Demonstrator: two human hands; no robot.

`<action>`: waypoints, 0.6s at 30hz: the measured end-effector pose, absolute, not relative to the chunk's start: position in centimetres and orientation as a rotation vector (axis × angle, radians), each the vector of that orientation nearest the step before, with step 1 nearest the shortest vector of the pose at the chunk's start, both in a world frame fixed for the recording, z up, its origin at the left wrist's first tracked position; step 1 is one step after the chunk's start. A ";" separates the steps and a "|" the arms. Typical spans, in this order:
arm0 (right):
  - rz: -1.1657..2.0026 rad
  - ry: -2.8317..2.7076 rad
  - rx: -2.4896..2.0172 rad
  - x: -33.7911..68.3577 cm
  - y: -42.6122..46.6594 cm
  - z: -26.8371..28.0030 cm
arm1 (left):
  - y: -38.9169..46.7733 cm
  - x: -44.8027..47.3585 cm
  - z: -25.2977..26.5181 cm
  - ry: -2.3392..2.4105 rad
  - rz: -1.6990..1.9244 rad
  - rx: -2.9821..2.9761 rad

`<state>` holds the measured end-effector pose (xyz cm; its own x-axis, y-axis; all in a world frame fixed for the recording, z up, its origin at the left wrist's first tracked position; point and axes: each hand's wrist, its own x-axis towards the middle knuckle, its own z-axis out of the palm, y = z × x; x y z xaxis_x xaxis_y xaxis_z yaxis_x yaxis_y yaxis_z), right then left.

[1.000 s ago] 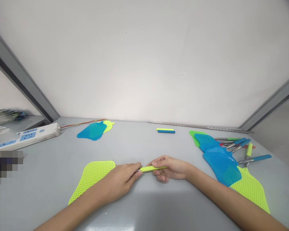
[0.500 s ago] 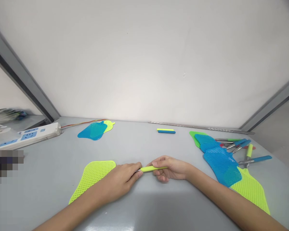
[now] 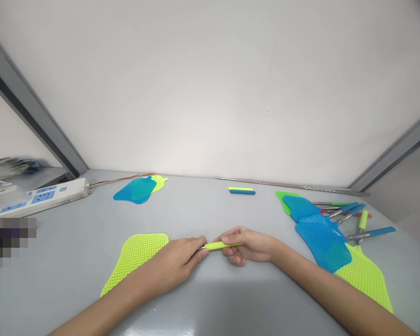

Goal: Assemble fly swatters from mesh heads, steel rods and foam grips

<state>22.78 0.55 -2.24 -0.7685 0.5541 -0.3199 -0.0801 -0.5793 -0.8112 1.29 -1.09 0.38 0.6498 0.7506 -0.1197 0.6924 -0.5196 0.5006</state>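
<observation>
In the middle of the table, my right hand (image 3: 247, 245) is closed around the yellow-green grip (image 3: 215, 245) of a fly swatter, thumb on top. My left hand (image 3: 185, 254) is closed just left of it, on the thin metal rod (image 3: 200, 247) that enters the grip's left end. Most of the rod is covered by the left fingers. A yellow-green perforated swatter head (image 3: 136, 254) lies partly beneath my left forearm; where it joins the rod is hidden.
At right lies a pile of fly swatters with blue heads (image 3: 318, 233) and coloured grips. Two loose grips (image 3: 242, 192) and long metal rods (image 3: 283, 185) lie near the wall. Back left are loose swatter heads (image 3: 135, 190) and a white power strip (image 3: 56, 196).
</observation>
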 end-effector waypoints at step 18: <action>2.375 -1.175 -0.803 22.7 0.6 -2.2 | -0.9 1.3 0.3 1.118 0.151 2.357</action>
<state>22.74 0.61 -2.21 -0.7688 0.5505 -0.3254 -0.0752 -0.5831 -0.8089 1.26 -0.92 0.27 0.6524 0.7486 -0.1185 0.6902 -0.5221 0.5010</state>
